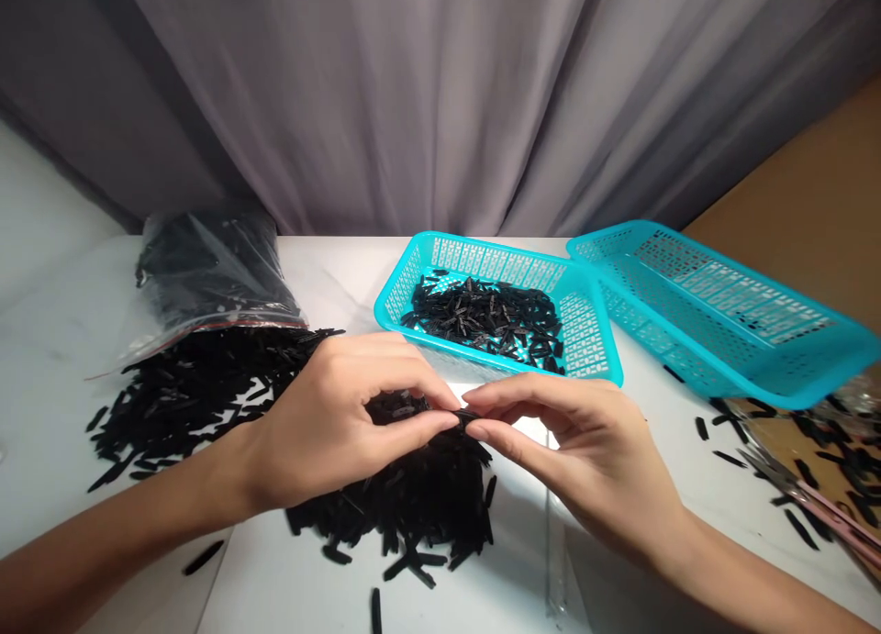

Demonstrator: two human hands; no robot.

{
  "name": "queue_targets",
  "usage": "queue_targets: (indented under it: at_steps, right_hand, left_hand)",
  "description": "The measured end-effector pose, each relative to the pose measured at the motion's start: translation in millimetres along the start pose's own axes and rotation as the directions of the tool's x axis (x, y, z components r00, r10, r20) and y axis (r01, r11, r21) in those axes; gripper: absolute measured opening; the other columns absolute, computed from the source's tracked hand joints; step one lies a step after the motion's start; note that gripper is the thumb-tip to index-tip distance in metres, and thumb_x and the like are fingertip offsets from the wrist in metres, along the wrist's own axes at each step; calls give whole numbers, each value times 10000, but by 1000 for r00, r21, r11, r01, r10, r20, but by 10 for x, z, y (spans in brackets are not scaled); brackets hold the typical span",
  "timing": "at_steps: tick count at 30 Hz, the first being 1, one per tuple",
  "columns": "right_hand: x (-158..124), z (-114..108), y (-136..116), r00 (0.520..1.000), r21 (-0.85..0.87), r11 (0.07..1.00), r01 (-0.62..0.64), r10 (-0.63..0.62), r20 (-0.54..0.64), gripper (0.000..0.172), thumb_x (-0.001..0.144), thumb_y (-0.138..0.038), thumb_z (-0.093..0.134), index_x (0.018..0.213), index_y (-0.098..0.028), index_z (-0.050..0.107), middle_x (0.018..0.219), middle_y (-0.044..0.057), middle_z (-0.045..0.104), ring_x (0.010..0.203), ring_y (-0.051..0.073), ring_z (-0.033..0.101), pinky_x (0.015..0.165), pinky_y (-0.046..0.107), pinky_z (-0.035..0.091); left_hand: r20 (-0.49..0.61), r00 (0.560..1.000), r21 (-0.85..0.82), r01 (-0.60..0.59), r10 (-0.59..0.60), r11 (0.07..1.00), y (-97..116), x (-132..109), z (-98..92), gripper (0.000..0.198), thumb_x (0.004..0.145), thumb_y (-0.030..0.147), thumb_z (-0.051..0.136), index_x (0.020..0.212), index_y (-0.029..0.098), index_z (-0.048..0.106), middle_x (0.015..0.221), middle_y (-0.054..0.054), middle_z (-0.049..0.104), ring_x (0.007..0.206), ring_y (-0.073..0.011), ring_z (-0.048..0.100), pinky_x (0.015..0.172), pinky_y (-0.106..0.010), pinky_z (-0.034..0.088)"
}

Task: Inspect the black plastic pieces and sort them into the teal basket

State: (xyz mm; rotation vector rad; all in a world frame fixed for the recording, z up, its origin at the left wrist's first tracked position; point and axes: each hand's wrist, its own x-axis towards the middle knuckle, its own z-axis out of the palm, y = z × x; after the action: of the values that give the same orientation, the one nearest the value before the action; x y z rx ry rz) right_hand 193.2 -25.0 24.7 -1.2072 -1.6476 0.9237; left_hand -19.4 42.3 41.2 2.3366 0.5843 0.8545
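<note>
1. I see the left hand (330, 423) and the right hand (571, 450) close together over the white counter (240, 588).
2. The left grip is closed. Its thumb and first finger come together on a small black piece (469, 417).
3. The right grip is closed too. Its fingertips (485, 406) pinch that same piece from the other side, as far as I can tell.
4. The small black piece is right above a big pile of black pieces (413, 506). The pile lies on the counter under both hands and spreads out to the left.
5. Behind the pile lies a clear zip bag (213, 267) full of more black pieces. Its open end touches the pile.
6. Past the hands sits a blue basket (406, 285) with holes in its sides and lots of black pieces inside.
7. Just to the right, a second blue basket (757, 377) sits tilted, touching the corner of the first one. I can see only a few black bits in it.
8. Far right, scissors with pink handles (805, 496) lie on brown cardboard (777, 441) among more black pieces.
9. A grey curtain (385, 93) hangs behind the counter.
</note>
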Motion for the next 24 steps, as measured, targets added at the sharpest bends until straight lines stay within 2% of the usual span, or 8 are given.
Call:
queue_targets:
  at_steps: [6, 15, 24]
  right_hand:
    - [19, -22, -18, 999, 29, 999, -31, 32, -23, 20, 861, -203, 748, 873, -203, 764, 801, -3, 788, 699, 118, 725, 644, 193, 560]
    - [-4, -22, -20, 999, 54, 998, 26, -24, -49, 36, 850, -164, 750, 847, -200, 750, 785, 13, 771, 693, 140, 711, 648, 241, 562]
    - [-13, -12, 0, 998, 90, 996, 17, -11, -67, 42, 850, -177, 755, 835, -213, 740, 772, 4, 762, 697, 139, 707, 640, 236, 564]
  left_hand:
    - [-49, 999, 8, -1, 2, 1000, 17, 0, -1, 71, 834, 97, 749, 847, 166, 738, 788, 21, 752, 743, -87, 668, 729, -210, 520]
    - [-58, 998, 18, 29, -28, 999, 23, -5, 4, 62, 823, 118, 768, 845, 172, 745, 784, 26, 750, 724, -84, 664, 702, -206, 518]
    - [-79, 995, 34, 64, -62, 997, 1, -19, 38, 58, 831, 157, 768, 882, 184, 767, 817, 20, 775, 750, -101, 687, 727, -212, 533]
